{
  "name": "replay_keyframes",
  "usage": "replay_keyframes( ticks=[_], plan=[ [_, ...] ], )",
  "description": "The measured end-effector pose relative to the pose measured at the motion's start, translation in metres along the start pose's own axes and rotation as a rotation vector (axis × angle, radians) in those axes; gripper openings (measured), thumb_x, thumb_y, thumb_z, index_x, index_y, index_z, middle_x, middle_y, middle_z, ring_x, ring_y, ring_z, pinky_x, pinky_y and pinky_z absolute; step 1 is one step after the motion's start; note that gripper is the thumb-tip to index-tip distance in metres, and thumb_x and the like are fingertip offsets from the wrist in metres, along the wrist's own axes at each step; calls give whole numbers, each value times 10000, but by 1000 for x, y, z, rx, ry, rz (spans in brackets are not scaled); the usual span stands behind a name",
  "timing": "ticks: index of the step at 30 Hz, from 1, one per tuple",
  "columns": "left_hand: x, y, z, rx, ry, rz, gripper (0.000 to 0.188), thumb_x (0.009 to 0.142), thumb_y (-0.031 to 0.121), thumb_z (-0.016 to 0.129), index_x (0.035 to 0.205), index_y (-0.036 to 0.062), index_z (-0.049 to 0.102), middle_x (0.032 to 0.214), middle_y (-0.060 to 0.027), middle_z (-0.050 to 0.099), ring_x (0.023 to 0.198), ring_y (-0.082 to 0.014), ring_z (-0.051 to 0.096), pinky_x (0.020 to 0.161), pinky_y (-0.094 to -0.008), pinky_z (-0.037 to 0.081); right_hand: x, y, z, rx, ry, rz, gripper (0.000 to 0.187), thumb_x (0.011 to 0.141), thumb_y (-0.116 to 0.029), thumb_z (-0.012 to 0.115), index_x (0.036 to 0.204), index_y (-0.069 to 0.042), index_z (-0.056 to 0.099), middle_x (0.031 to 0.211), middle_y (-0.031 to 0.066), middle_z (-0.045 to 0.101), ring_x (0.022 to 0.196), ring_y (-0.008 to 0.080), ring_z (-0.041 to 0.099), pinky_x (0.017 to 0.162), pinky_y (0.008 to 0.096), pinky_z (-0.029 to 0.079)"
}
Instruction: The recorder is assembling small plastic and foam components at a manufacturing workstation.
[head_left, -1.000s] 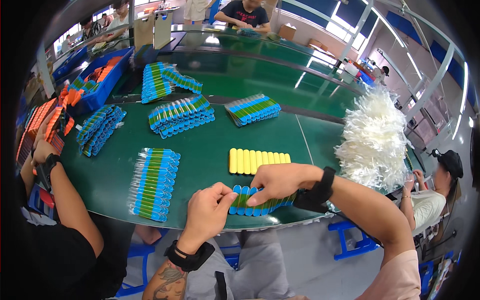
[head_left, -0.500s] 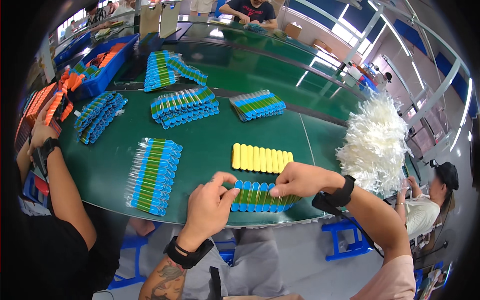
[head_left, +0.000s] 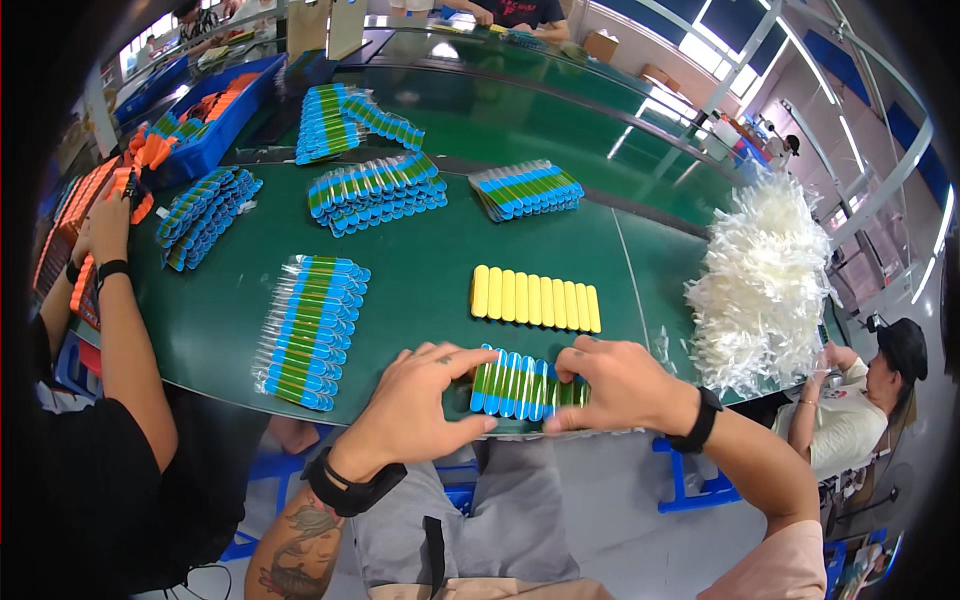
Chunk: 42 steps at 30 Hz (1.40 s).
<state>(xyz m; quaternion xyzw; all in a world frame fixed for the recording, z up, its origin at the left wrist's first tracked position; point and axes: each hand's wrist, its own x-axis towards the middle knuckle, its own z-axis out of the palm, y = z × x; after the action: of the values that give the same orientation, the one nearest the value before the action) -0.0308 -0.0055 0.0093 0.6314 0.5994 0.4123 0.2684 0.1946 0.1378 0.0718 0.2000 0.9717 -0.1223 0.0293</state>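
A row of blue-and-green round-ended strips in clear wrap, which look like nail files (head_left: 515,385), lies at the table's front edge between my hands. My left hand (head_left: 420,395) holds its left end, index finger at the far edge and thumb at the near edge. Around the right end, my right hand (head_left: 625,385) has its thumb near me and its fingers over the far side, hiding that end. Just beyond lies a row of yellow round-ended strips (head_left: 535,298) with dark undersides. Left of my hands is a long wrapped blue-and-green stack (head_left: 315,330).
More blue-and-green stacks (head_left: 375,195) lie across the green table (head_left: 430,275). A tall heap of white, clear-ended strips (head_left: 760,290) stands at right. A blue bin (head_left: 225,130) holds orange pieces. A co-worker's arms (head_left: 125,310) reach in at left; another person (head_left: 860,400) sits at right.
Both hands have moved from pinching the top of the row to wrapping its two ends, fingers spread across its width. At left, the co-worker's hands have shifted over the orange pieces.
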Motion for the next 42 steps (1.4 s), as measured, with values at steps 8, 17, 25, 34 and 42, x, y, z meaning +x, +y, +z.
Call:
replay_keyframes(
  ticks=[8,17,25,34,42],
  plan=[
    [-8,-12,16,420,182,302,469,746,57,718,1210,128,711,1341,-151,587,1120,-336,597,941,-447,496,-26,14,0,-84,148,-152,419,738,-255,841,1076,-77,669,978,121,659,904,324,668,779,414,544],
    [-55,29,4,667,173,693,193,771,126,701,960,122,743,1072,28,686,964,-185,624,808,-369,488,-86,-23,-4,-408,253,-509,96,735,-123,670,804,-69,630,666,3,549,540,149,566,473,306,463],
    [-4,64,-30,142,-12,129,225,829,179,726,1019,60,733,962,-84,714,847,-242,667,731,-355,517,-61,-1,-44,177,256,-136,138,860,-150,695,946,-56,642,791,162,591,670,358,609,613,466,499],
    [114,-15,-24,564,-109,-199,439,879,305,645,1243,58,654,1138,-233,683,1105,-378,645,964,-489,511,45,75,-20,119,125,223,421,867,-327,698,1186,-54,674,1092,229,674,1017,405,666,888,460,541],
    [149,-31,20,609,-192,100,723,562,510,902,1115,87,706,1244,-234,585,1201,-404,560,1004,-492,498,4,146,18,112,261,74,867,519,-332,844,1248,50,572,1119,231,537,1030,431,551,921,457,477]
  ],
)
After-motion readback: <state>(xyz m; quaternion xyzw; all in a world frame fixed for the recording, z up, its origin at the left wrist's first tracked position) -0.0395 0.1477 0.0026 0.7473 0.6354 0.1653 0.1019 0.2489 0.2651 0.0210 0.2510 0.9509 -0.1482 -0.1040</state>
